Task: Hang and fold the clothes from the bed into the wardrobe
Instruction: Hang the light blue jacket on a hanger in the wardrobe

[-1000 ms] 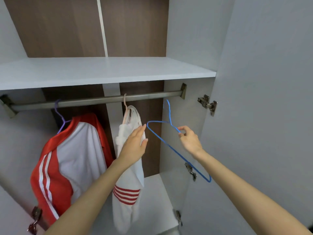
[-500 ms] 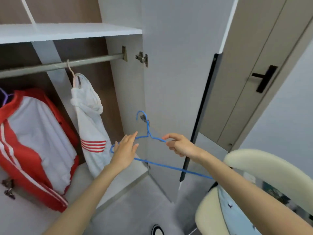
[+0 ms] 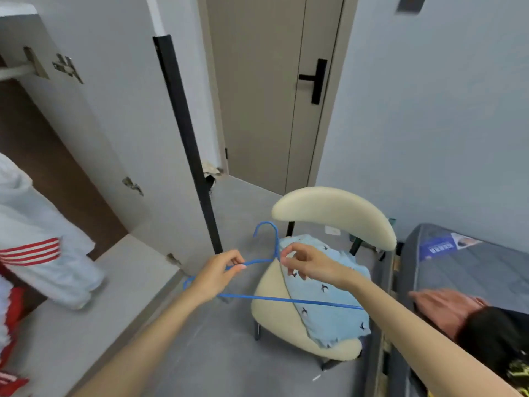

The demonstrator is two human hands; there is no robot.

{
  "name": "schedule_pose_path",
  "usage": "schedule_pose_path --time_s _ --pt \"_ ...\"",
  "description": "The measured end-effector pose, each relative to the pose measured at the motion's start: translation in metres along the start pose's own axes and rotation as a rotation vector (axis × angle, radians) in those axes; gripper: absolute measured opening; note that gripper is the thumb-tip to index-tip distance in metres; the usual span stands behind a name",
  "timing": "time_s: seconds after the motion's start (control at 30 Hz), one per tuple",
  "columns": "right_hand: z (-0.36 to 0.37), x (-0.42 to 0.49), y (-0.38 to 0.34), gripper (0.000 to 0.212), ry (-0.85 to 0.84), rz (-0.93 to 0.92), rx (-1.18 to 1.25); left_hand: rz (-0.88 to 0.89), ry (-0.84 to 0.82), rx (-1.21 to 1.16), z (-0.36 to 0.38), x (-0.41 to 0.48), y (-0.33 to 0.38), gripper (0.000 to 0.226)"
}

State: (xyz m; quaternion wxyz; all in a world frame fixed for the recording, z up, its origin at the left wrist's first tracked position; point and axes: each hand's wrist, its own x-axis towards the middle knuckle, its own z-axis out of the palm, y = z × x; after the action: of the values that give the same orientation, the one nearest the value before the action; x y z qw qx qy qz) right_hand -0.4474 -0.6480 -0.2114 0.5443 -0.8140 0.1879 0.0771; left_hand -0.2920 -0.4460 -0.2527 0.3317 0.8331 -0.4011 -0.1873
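Left hand (image 3: pixel 216 279) is pinching the blue hanger (image 3: pixel 286 300) at one shoulder, right hand (image 3: pixel 310 266) pinching under its hook; best holding it level going to the light-blue garment (image 3: pixel 332 313) on the chair (image 3: pixel 335 213).

We find no text that can be read in full. A blue label (image 3: pixel 439 247) on the mattress (image 3: pixel 481 270) carries white characters and a small picture, all too blurred to read. White lettering (image 3: pixel 8 378) on the red garment (image 3: pixel 13 308) at the lower left and a yellow print (image 3: pixel 519 371) on the black garment (image 3: pixel 492 336) at the lower right are likewise illegible.
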Motion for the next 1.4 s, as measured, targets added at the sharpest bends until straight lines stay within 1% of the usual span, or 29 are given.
schedule_pose_path --time_s 0.07,0.1,0.17,0.23,0.27,0.33,0.4,0.47,0.5,0.6,0.83,0.9,1.03,1.1,1.17,1.2,1.27,1.33,1.4 --pt "-0.023 -0.016 0.031 0.015 0.056 0.019 -0.004 0.012 -0.038 -0.022 0.038 0.018 0.03 0.027" --pt "-0.036 -0.023 0.048 0.014 0.074 0.022 0.003 0.022 -0.058 -0.025 0.058 0.028 0.045 0.028" --pt "-0.061 -0.037 0.082 0.017 0.094 0.038 0.028 0.046 -0.126 -0.044 0.099 0.044 0.073 0.019" --pt "-0.083 -0.049 0.114 0.023 0.108 0.079 0.033 0.068 -0.161 -0.066 0.138 0.058 0.097 0.005" --pt "-0.094 -0.054 0.13 0.024 0.129 0.1 0.036 0.095 -0.14 -0.055 0.157 0.064 0.105 0.003" --pt "-0.112 -0.064 0.161 0.026 0.219 0.148 0.049 0.136 -0.037 0.008 0.188 0.075 0.12 0.02" --pt "-0.125 -0.071 0.189 0.028 0.339 0.213 0.085 0.109 0.06 0.035 0.209 0.087 0.131 0.031" --pt "-0.134 -0.076 0.214 0.026 0.461 0.27 0.119 0.073 0.1 0.05 0.226 0.1 0.137 0.029" --pt "-0.137 -0.076 0.225 0.025 0.526 0.293 0.124 0.054 0.09 0.053 0.234 0.108 0.137 0.028" --pt "-0.141 -0.068 0.256 0.022 0.688 0.383 0.146 0.022 -0.011 0.055 0.263 0.134 0.127 0.026" --pt "-0.131 -0.026 0.343 0.022 0.826 0.608 0.232 -0.063 -0.379 0.194 0.362 0.189 0.071 0.035" --pt "-0.126 -0.013 0.367 0.021 0.834 0.655 0.265 -0.069 -0.497 0.247 0.396 0.194 0.053 0.039" --pt "-0.118 0.006 0.41 0.022 0.782 0.749 0.291 -0.109 -0.691 0.393 0.453 0.195 0.022 0.058" --pt "-0.113 0.012 0.426 0.021 0.751 0.776 0.289 -0.115 -0.737 0.487 0.471 0.192 0.009 0.067" --pt "-0.109 0.018 0.439 0.02 0.731 0.79 0.3 -0.082 -0.727 0.6 0.482 0.189 -0.002 0.071" --pt "-0.107 0.021 0.444 0.019 0.726 0.799 0.313 -0.048 -0.705 0.661 0.487 0.187 -0.008 0.07" --pt "-0.104 0.023 0.449 0.019 0.721 0.811 0.339 0.008 -0.648 0.739 0.492 0.184 -0.018 0.06" --pt "-0.1 0.024 0.453 0.019 0.701 0.815 0.35 -0.016 -0.622 0.737 0.496 0.184 -0.024 0.044" --pt "-0.097 0.022 0.454 0.019 0.674 0.815 0.348 -0.051 -0.615 0.686 0.498 0.185 -0.026 0.036"
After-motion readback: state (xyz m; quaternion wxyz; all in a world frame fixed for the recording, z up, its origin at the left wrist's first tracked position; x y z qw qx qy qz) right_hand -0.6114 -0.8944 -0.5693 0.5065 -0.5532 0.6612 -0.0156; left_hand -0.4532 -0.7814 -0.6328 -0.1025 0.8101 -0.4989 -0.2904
